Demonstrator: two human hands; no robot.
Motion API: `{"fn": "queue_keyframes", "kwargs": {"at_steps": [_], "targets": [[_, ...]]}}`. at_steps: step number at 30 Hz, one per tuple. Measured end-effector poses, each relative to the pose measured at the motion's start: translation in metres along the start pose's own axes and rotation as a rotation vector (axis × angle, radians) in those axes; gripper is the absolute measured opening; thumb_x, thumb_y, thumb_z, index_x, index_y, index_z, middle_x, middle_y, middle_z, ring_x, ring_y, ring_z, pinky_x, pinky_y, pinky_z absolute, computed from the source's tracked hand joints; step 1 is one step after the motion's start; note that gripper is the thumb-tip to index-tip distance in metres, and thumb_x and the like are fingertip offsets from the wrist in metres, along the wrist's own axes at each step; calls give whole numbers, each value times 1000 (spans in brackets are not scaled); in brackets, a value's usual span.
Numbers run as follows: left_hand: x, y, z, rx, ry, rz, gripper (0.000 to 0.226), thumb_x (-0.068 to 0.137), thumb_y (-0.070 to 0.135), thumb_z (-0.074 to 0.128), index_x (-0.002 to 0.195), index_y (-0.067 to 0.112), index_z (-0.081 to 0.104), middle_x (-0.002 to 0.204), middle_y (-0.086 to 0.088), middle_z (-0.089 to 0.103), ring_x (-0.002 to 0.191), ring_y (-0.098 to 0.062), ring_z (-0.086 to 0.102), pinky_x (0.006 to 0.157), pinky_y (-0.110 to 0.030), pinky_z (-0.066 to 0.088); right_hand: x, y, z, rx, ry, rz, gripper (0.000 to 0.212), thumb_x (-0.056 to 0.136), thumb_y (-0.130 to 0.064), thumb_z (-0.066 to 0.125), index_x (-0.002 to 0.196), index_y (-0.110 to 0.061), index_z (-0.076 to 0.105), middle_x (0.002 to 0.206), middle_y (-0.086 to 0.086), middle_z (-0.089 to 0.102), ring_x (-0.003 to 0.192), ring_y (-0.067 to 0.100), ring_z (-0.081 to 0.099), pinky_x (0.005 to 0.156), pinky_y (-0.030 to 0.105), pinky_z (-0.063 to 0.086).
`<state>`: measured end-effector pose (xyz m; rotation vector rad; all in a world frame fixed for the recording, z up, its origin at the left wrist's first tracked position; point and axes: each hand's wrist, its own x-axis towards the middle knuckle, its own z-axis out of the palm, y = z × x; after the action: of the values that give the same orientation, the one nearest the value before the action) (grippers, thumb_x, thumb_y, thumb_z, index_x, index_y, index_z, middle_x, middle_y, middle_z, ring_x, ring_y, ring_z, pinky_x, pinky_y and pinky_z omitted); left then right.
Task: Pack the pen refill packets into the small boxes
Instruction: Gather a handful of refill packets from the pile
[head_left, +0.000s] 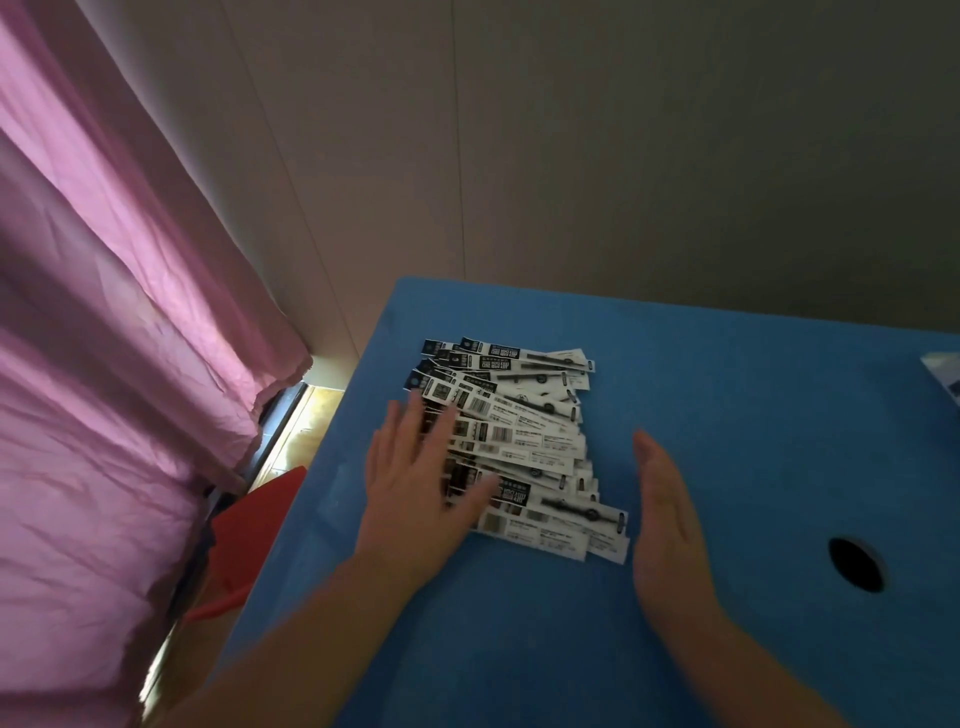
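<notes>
On the blue desk (727, 415), a person's hands are flanking a fanned heap of pen refill packets (524, 447). At left, the left hand (415, 483) is lying flat, fingers spread and straight, overlapping the packets' dark printed ends. Each packet is running lengthwise left to right across the desk, the pile stacking away from the viewer. At right, the right hand (662, 504) is standing on edge, fingers straight, just beside the nearest packets' white ends. No small box is clearly showing.
</notes>
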<state>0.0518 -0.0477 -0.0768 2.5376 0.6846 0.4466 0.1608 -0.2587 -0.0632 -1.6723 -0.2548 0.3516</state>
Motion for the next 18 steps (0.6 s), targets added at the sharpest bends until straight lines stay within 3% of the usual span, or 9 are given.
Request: {"fn": "queue_keyframes", "kwargs": {"at_steps": [2,4,9,11,14,18], "targets": [[6,-6,-5,-216,74,-210,93,84,83,22,161,31,15,170,1,-2,156,-16,-7,126,-48,5,-5,0,18,25,47,15,64,96,-57,30,154,-29,36,152,-24,36,120,-36,29,92,-10,24],[11,-7,-5,-287,34,-326,95,83,83,20,161,30,8,170,-1,-3,156,-16,-5,126,-48,7,-5,0,35,75,86,38,53,104,-44,33,154,-26,35,149,-22,38,112,-39,32,87,-11,27],[7,10,8,-253,-33,-204,88,89,77,22,161,30,6,170,1,-6,155,-15,-9,126,-46,6,-9,-14,63,180,18,47,39,109,-25,35,147,-24,39,131,-18,57,105,-25,55,81,-2,43],[6,15,8,-346,-3,-266,88,88,78,23,161,30,10,170,1,-4,155,-11,-10,126,-46,6,-14,-18,64,200,40,59,38,109,-26,35,147,-29,37,132,-21,55,111,-21,54,88,0,44],[10,14,1,-416,34,-314,87,90,77,30,161,29,10,170,0,-4,154,-10,-10,126,-44,4,-3,-17,54,152,137,77,47,109,-36,33,155,-30,31,152,-21,36,134,-12,35,96,-5,28],[40,8,-15,-340,47,-317,72,101,55,43,161,31,11,170,-1,-8,155,-17,-7,125,-44,5,56,-28,46,43,142,54,53,109,-41,31,159,-25,23,165,-13,21,149,2,19,117,20,15]]}}
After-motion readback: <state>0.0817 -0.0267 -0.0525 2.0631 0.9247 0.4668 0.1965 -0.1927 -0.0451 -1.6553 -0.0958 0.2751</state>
